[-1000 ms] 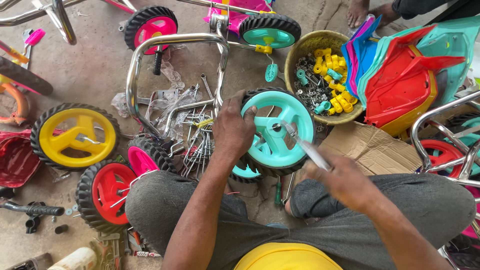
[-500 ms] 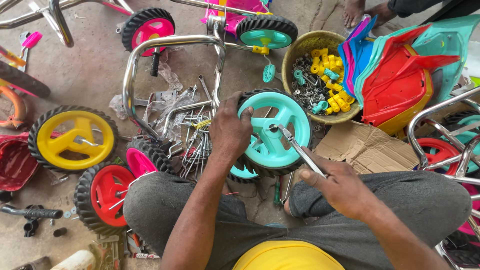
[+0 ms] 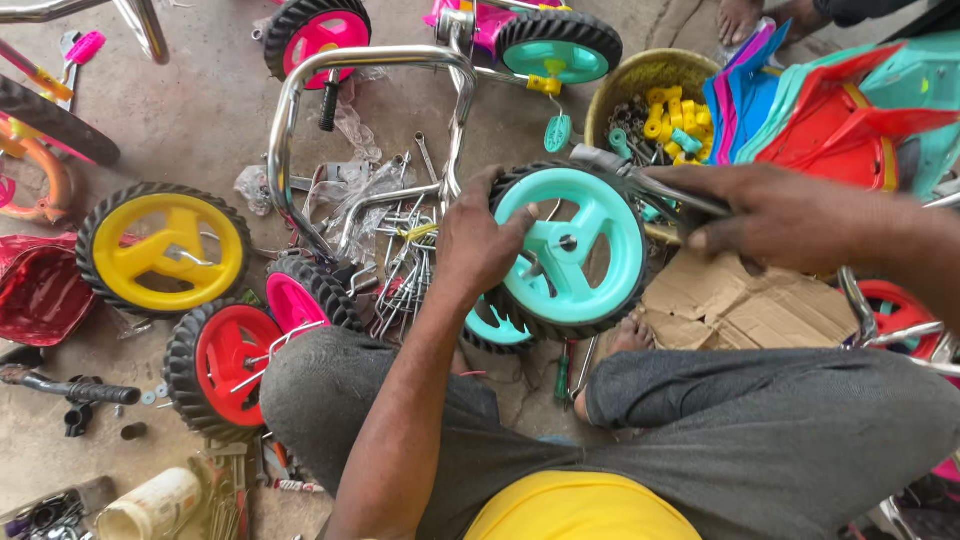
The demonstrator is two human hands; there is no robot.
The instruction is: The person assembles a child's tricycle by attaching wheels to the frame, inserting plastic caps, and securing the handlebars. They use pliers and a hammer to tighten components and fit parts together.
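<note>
My left hand (image 3: pixel 478 242) grips the left rim of a teal plastic wheel with a black tyre (image 3: pixel 578 250), holding it upright above my lap. My right hand (image 3: pixel 775 215) is closed around a grey metal tool (image 3: pixel 640 180), whose head points left over the wheel's upper right edge. A second teal wheel (image 3: pixel 492 328) lies partly hidden beneath the held one. A pile of thin metal rods and bolts (image 3: pixel 405 265) lies on the floor just left of my left hand.
A yellow wheel (image 3: pixel 165 247), a red wheel (image 3: pixel 222 367) and a pink wheel (image 3: pixel 305 297) lie at left. A chrome tricycle frame (image 3: pixel 300 90) curves ahead. A bowl of small yellow and teal parts (image 3: pixel 650 80), stacked plastic seats (image 3: pixel 850 110) and cardboard (image 3: pixel 735 300) sit right.
My right hand has lifted from my lap to the wheel's upper right, carrying the tool away from the hub. The left hand keeps its grip on the wheel.
</note>
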